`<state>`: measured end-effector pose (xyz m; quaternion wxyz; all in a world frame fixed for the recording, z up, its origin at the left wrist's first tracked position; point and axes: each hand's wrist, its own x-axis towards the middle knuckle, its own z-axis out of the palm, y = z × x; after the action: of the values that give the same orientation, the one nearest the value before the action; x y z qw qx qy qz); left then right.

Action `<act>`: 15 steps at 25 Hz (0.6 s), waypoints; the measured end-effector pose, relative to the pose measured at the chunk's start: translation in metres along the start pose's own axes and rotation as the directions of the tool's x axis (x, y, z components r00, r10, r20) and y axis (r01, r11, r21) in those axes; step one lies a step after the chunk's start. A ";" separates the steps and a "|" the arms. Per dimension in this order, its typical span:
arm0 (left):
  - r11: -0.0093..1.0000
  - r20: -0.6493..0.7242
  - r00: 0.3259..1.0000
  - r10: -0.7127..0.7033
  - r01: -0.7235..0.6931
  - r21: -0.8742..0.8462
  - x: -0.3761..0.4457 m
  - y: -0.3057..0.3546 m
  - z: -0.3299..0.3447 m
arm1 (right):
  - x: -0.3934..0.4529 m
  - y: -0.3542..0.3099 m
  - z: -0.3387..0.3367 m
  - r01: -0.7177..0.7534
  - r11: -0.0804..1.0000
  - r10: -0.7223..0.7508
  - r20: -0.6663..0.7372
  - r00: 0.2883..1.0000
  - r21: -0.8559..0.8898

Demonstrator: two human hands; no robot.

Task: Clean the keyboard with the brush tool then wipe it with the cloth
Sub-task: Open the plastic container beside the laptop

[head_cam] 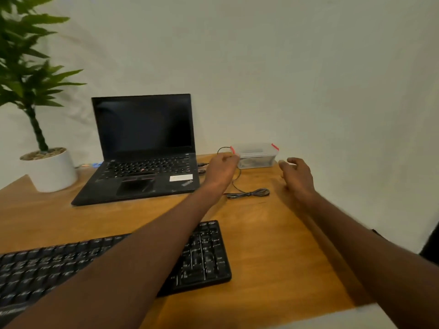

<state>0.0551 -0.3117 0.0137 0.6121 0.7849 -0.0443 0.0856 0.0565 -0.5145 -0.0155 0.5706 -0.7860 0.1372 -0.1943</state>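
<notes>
The black keyboard (204, 255) lies at the near left of the wooden desk (273, 245), and my left forearm crosses over it. At the back of the desk stands a clear plastic box (257, 157) with red clips; dark contents show through it, too blurred to name. My left hand (222, 168) has its curled fingers at the box's left red clip; whether they grip it is unclear. To the right of the box and a little apart from it, my right hand (297, 174) hovers with relaxed fingers, holding nothing. No brush or cloth is visible.
An open black laptop (142, 150) stands at the back left, beside a potted plant (50, 167) in a white pot. A coiled black cable (249, 193) lies in front of the box. The desk's right edge (332, 210) runs close to my right forearm.
</notes>
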 end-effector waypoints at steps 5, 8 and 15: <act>0.991 -0.021 0.994 -0.112 0.110 -0.073 0.065 -0.008 0.031 | 0.077 -0.009 0.011 -0.130 0.982 0.104 0.183 0.978 0.139; 0.995 0.032 0.994 -0.102 0.102 -0.012 0.087 -0.013 0.039 | 0.100 -0.009 0.026 -0.142 0.974 0.084 0.307 0.948 0.175; 0.986 -0.033 0.993 -0.116 0.111 -0.121 0.064 0.001 0.046 | 0.079 0.000 0.028 -0.073 0.958 0.034 0.143 0.989 0.277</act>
<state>0.1210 -0.3539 0.0164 0.6623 0.7465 0.0076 0.0635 0.1391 -0.5253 -0.0112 0.6897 -0.7043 0.0899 -0.1419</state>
